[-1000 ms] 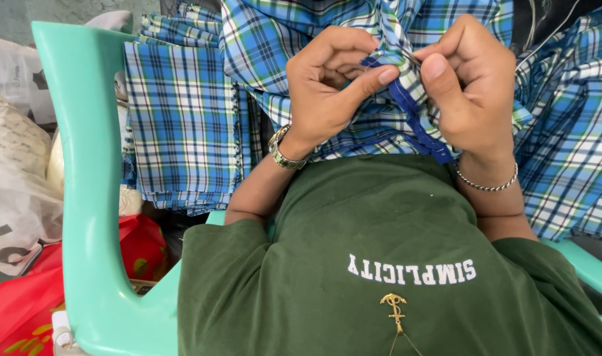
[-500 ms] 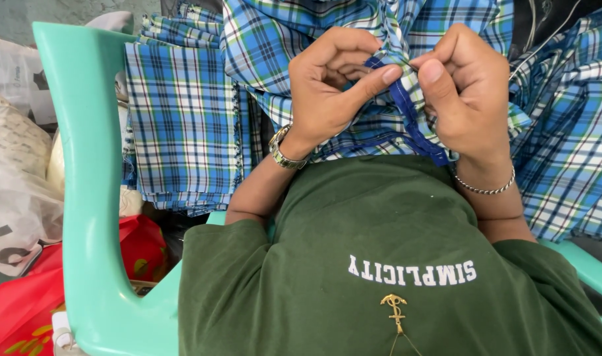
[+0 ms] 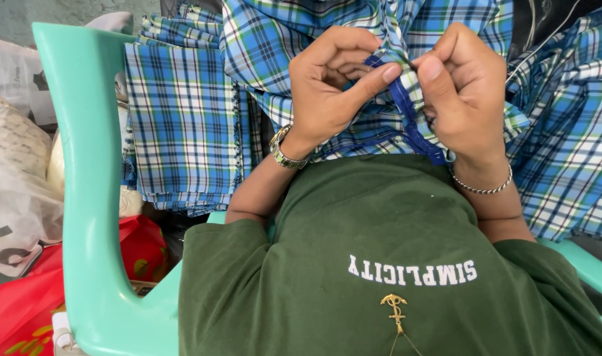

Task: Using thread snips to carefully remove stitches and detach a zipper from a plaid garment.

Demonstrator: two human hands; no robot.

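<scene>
Both my hands are raised in front of my chest, pinching a blue, green and white plaid cloth [image 3: 294, 39] along a dark blue stitched seam edge [image 3: 410, 122]. My left hand [image 3: 330, 89] grips the seam between thumb and curled fingers and wears a metal wristwatch [image 3: 282, 149]. Close beside it, my right hand [image 3: 466, 89] pinches the same folded edge and has a thin silver bracelet [image 3: 485, 188] at the wrist. The plaid cloth spreads over my lap. I wear a dark green shirt [image 3: 380, 217] with a small gold pendant [image 3: 394, 310].
A mint-green plastic chair arm [image 3: 90, 184] runs down the left, with more plaid pieces [image 3: 182, 125] draped beside it. Left of the chair lie a pale plastic bag [image 3: 14, 191] and a red bag [image 3: 24, 310]. The other green armrest [image 3: 584, 264] shows at right.
My two hands have shifted slightly closer together on the seam, the right thumb pressing nearer the left thumb. The cloth has barely moved.
</scene>
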